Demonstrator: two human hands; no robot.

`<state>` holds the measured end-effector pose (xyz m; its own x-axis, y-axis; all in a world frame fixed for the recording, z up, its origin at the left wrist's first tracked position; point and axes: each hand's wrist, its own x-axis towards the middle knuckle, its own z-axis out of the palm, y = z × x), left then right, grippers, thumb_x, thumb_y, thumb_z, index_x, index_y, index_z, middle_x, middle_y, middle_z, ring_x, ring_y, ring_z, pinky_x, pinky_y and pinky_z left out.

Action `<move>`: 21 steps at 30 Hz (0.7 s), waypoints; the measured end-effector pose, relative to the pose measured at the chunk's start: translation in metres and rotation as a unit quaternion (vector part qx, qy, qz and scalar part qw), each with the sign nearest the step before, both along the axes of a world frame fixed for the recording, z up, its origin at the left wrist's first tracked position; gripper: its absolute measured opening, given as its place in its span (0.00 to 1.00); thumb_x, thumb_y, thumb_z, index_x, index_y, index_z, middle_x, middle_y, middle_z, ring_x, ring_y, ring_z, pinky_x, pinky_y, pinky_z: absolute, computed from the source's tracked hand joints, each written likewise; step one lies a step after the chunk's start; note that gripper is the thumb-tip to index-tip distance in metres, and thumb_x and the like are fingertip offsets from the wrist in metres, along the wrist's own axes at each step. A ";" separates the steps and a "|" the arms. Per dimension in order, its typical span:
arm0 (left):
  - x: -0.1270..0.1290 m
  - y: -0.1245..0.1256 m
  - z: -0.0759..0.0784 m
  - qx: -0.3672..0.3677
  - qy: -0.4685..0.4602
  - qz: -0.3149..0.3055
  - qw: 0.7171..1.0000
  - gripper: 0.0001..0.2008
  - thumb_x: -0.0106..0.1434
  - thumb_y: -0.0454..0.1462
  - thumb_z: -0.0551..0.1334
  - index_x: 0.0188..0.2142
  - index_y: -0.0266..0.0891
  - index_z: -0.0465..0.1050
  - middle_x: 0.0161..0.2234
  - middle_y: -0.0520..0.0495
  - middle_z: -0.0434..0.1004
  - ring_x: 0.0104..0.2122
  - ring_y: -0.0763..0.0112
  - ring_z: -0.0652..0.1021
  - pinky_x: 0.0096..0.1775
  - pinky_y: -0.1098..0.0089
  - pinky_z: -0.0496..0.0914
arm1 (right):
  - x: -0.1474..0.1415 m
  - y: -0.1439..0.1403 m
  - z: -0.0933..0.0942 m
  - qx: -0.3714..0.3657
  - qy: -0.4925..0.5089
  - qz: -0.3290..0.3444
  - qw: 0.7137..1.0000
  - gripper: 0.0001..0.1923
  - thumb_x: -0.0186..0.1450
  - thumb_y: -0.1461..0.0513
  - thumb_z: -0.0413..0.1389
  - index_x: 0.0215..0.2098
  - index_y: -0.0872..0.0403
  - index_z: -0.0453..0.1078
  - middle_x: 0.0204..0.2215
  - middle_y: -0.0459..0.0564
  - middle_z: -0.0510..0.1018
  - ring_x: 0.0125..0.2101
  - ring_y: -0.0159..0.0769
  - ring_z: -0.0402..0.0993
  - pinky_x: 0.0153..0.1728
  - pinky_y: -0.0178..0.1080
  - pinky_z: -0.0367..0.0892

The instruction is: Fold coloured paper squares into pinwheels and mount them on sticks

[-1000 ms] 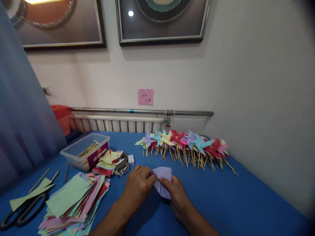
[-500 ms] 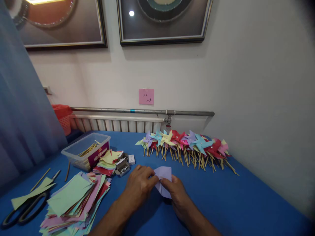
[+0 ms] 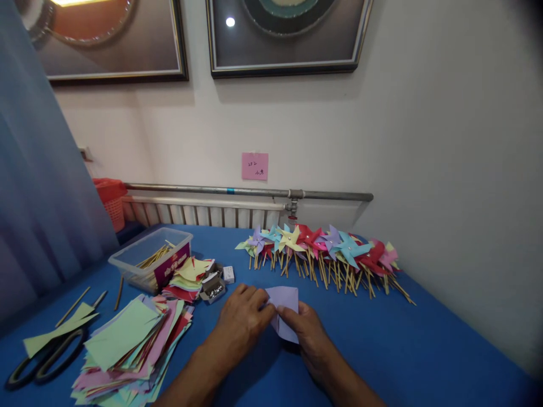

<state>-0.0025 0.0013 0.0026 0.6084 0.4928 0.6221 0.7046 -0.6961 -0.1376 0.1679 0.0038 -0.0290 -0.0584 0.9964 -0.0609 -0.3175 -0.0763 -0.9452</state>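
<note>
Between both hands, above the blue cloth, is a lavender paper square (image 3: 287, 297) with cuts or creases in it. My left hand (image 3: 246, 314) pinches its left edge with curled fingers. The thumb of my right hand (image 3: 306, 328) presses on the front of the paper while its other fingers are behind it. Left of my left hand stand small boxes of silver pushpins (image 3: 212, 291), beside a small pile of cut paper (image 3: 189, 277). A thick stack of coloured paper sheets (image 3: 127, 339) lies nearer, at the left.
Finished paper pinwheels (image 3: 311, 240) on sticks lie in a row at the back right. At the left are a clear plastic tub (image 3: 127, 270) of sticks, black-handled scissors (image 3: 59, 356) under paper strips, and a blue curtain (image 3: 55, 169). A pipe (image 3: 254, 192) runs along the wall.
The view has shifted very slightly. Both hands keep hold of the lavender paper, whose visible part now looks a little flatter, with small finger movements.
</note>
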 end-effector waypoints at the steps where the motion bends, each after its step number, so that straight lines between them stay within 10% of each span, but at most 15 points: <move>1: -0.001 -0.001 0.002 -0.016 -0.018 -0.006 1.000 0.09 0.66 0.29 0.59 0.39 0.42 0.76 0.37 0.46 0.76 0.35 0.65 0.74 0.39 0.63 0.63 | 0.001 0.002 -0.002 0.001 -0.011 -0.008 1.000 0.22 0.50 0.52 0.70 0.37 0.58 0.78 0.26 0.51 0.82 0.27 0.39 0.75 0.29 0.37 0.66; 6: -0.006 -0.004 0.017 -0.189 -0.237 0.023 0.953 0.11 0.68 0.35 0.56 0.35 0.40 0.77 0.33 0.46 0.77 0.35 0.66 0.76 0.39 0.66 0.65 | 0.009 0.008 -0.007 0.013 -0.055 -0.026 0.998 0.24 0.50 0.51 0.70 0.39 0.58 0.79 0.26 0.50 0.82 0.25 0.38 0.75 0.27 0.37 0.68; 12: 0.002 0.004 0.014 -0.507 -0.443 0.027 0.739 0.11 0.56 0.44 0.63 0.26 0.37 0.73 0.19 0.55 0.68 0.21 0.75 0.66 0.25 0.72 0.56 | 0.008 0.009 -0.012 0.035 -0.080 -0.017 0.996 0.22 0.52 0.51 0.68 0.38 0.58 0.79 0.27 0.51 0.82 0.24 0.37 0.74 0.27 0.36 0.68; 21: 0.012 0.006 -0.005 -0.601 -0.556 -0.028 0.573 0.10 0.44 0.39 0.68 0.24 0.36 0.71 0.18 0.54 0.70 0.18 0.78 0.65 0.25 0.74 0.57 | 0.003 0.007 -0.011 0.056 -0.101 0.017 0.993 0.18 0.51 0.53 0.67 0.33 0.58 0.80 0.23 0.49 0.80 0.21 0.34 0.70 0.24 0.34 0.64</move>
